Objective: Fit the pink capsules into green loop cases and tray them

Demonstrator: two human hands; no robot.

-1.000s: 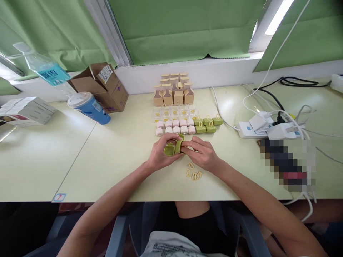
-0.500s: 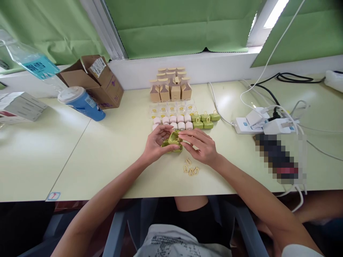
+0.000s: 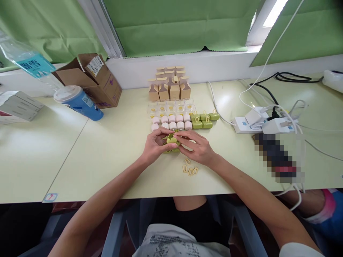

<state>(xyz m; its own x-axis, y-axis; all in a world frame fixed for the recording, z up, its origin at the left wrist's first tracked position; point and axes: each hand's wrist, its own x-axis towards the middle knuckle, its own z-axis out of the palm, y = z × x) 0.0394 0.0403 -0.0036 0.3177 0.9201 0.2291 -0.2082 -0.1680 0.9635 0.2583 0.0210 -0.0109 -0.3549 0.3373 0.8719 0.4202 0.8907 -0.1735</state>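
Observation:
A small green open case [image 3: 173,140] is held between my two hands over the table. My left hand [image 3: 154,147] is closed around its left side, thumb along the front edge. The fingers of my right hand [image 3: 197,147] press on its right side; whether they pinch a small part there is hidden. More green pieces show just under the case, partly covered by my hands. Several cream loops [image 3: 190,171] lie on the table below my right hand. Beyond my hands stand green cases with loops [image 3: 197,124] and rows of pale pink and white cases [image 3: 173,125].
Clear plastic pieces with yellow marks [image 3: 170,107] and small open cardboard boxes [image 3: 169,92] stand in rows behind. At left are a blue cup [image 3: 85,106] and a carton [image 3: 105,87]. At right, a power strip [image 3: 242,125] with cables and a blurred dark object [image 3: 276,155].
The green case has turned in my hands, and my right fingers have moved slightly left, closer onto it. At the lower right, another person's arm and colourful sleeve have shifted.

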